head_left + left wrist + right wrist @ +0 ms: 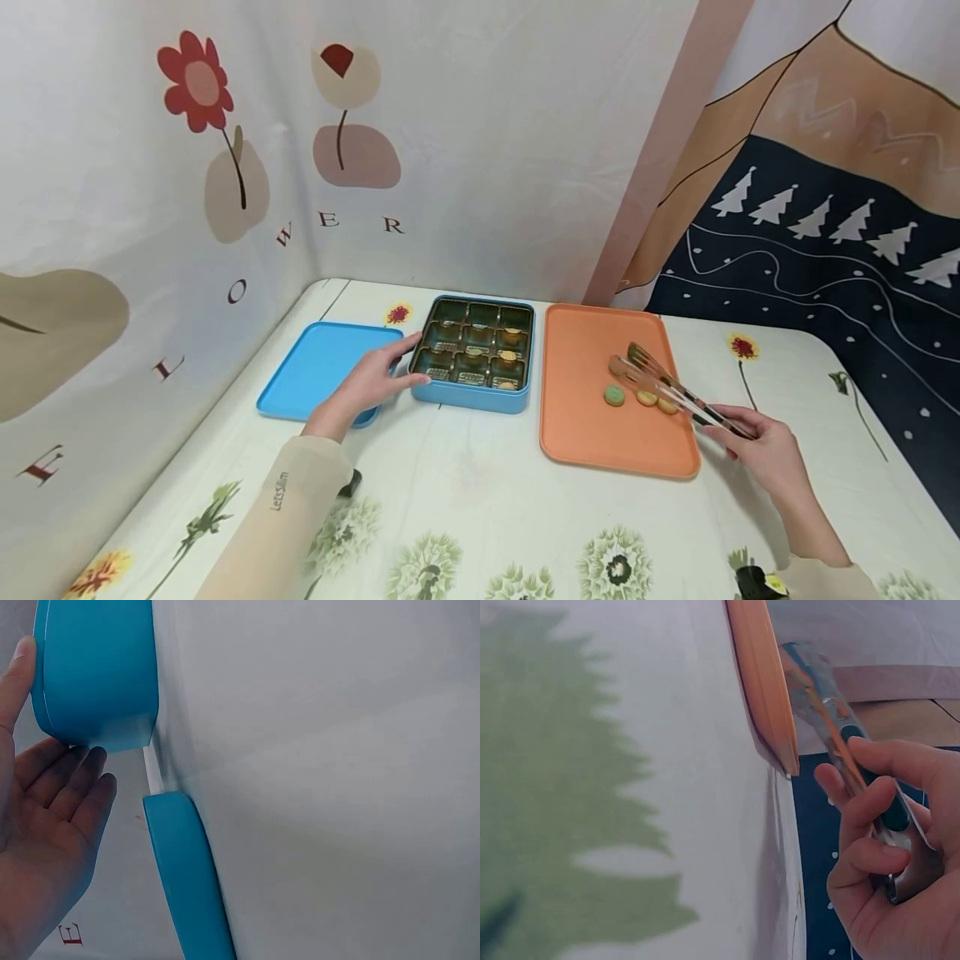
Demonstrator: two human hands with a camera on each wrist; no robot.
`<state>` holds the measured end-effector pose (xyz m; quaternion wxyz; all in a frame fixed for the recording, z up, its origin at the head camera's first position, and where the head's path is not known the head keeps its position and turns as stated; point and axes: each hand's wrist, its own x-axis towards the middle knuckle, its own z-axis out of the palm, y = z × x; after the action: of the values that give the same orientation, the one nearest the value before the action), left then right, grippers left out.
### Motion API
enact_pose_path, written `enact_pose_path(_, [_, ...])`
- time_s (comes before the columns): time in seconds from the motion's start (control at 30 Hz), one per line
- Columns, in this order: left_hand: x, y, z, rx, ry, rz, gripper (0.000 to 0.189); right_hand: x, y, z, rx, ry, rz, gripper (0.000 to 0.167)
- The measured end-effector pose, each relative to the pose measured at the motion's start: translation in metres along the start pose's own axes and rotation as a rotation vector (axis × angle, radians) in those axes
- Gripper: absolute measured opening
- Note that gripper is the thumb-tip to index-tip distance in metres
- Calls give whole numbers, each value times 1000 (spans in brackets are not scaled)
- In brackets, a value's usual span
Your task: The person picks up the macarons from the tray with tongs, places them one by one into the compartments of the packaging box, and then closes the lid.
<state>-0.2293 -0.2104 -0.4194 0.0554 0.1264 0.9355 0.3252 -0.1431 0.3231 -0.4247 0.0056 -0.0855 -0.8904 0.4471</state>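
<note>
My left hand point(369, 385) rests on the left side of a blue box point(470, 398), thumb near its front corner and fingers fairly straight. In the left wrist view, the fingertips touch the box wall point(101, 675). A divided insert with square compartments fills the box, and several hold small yellowish round cookies point(508, 356). My right hand point(765, 450) grips metal tongs point(855, 761) with dark green handle pads. Their tips reach over an orange tray point(577, 433), where a green round cookie point(614, 395) and yellowish ones point(647, 398) lie. The tongs partly hide the cookies near their tips.
A blue lid point(322, 367) lies left of the box, partly behind my left hand. The orange tray stands close to the box's right side. A flower-patterned cloth point(480, 500) covers the table, and printed curtains point(487, 150) rise behind it.
</note>
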Motion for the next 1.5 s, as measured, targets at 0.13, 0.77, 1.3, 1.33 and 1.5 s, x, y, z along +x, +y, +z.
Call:
enact_pose_path(0.13, [0, 0, 0, -2, -1, -1, 86, 0, 0, 1, -42, -21, -14, 55])
enact_pose_path(0.77, [0, 0, 2, -11, 0, 3, 86, -2, -2, 4, -69, 6, -14, 54])
enact_pose_path(1.3, [-1, 0, 2, 0, 8, -11, 87, -2, -16, 8, -102, 72, -67, 47])
enact_pose_path(1.33, [-1, 0, 2, 4, 9, -9, 86, -1, -17, 9, -101, 77, -72, 47])
enact_pose_path(1.5, [-1, -1, 1, 3, 10, -5, 86, 2, -20, 12, -93, 94, -107, 43])
